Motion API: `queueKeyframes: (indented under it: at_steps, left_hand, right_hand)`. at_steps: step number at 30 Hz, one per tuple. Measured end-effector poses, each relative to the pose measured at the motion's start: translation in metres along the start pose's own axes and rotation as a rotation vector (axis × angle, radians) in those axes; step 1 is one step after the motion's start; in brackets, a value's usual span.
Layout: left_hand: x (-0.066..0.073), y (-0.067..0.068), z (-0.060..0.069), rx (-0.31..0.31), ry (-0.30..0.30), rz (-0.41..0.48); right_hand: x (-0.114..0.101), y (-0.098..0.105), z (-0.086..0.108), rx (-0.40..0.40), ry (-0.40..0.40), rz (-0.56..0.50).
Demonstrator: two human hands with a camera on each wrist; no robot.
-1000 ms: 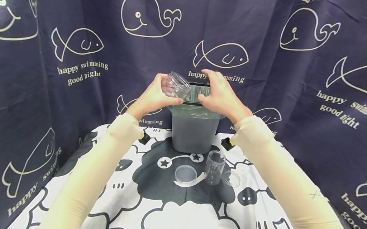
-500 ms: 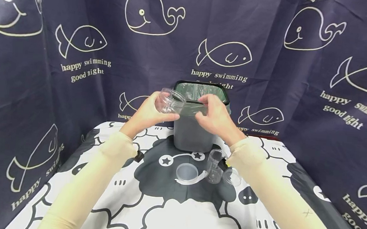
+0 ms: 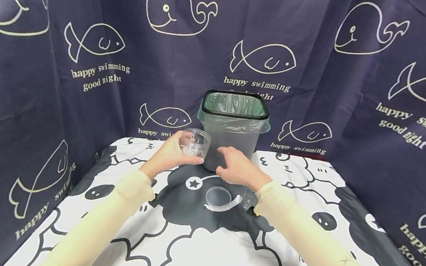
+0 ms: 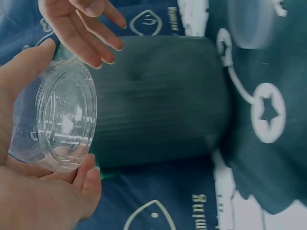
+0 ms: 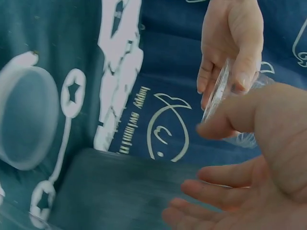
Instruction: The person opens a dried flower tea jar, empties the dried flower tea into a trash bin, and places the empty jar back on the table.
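Note:
My left hand [image 3: 170, 154] grips a clear plastic jar [image 3: 196, 143] in front of the bin; no lid sits on its mouth. Seen from the left wrist, the thumb and fingers wrap the jar's side and its round base [image 4: 67, 115] faces the camera. To its right my right hand [image 3: 238, 166] hovers, fingers spread and nothing held, as the right wrist view also shows. Below them on the cloth lies a round translucent lid [image 3: 218, 197]. A second clear jar [image 3: 249, 199] stands there, partly hidden by my right hand and sleeve.
A grey bin [image 3: 231, 138] with a black rim and green liner stands at the back of the table. The table wears a black and white cartoon cloth [image 3: 218, 250]. Dark blue fish-print curtains [image 3: 307, 86] enclose the back and sides.
Both hands have come down from above the bin to in front of it. The left carries the jar, now more upright. My right forearm now hides part of the second jar and the clear lid.

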State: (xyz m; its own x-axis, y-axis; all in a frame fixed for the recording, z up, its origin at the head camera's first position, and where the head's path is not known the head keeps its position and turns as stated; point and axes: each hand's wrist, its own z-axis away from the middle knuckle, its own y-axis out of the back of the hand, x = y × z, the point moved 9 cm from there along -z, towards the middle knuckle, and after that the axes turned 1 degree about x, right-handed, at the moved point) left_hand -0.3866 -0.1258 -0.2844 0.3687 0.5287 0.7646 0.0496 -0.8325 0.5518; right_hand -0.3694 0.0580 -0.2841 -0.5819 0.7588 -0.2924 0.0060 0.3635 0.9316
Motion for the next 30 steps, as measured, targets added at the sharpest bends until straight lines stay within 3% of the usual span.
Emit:
queueKeyframes:
  at_steps: [5, 11, 20, 30]
  left_hand:
    - [-0.018, -0.019, 0.007, -0.058, 0.022, -0.058]
    - [-0.043, -0.041, 0.019, -0.122, 0.078, -0.124]
    - [-0.069, -0.063, 0.031, -0.169, 0.124, -0.153]
    - [-0.083, -0.078, 0.037, -0.207, 0.141, -0.176]
  right_hand:
    - [0.002, -0.035, 0.004, -0.144, -0.025, 0.049]
    - [0.011, -0.07, 0.01, -0.216, -0.052, 0.083]
    - [0.021, -0.106, 0.014, -0.269, -0.087, 0.144]
    - [0.023, -0.115, 0.016, -0.238, -0.085, 0.187]
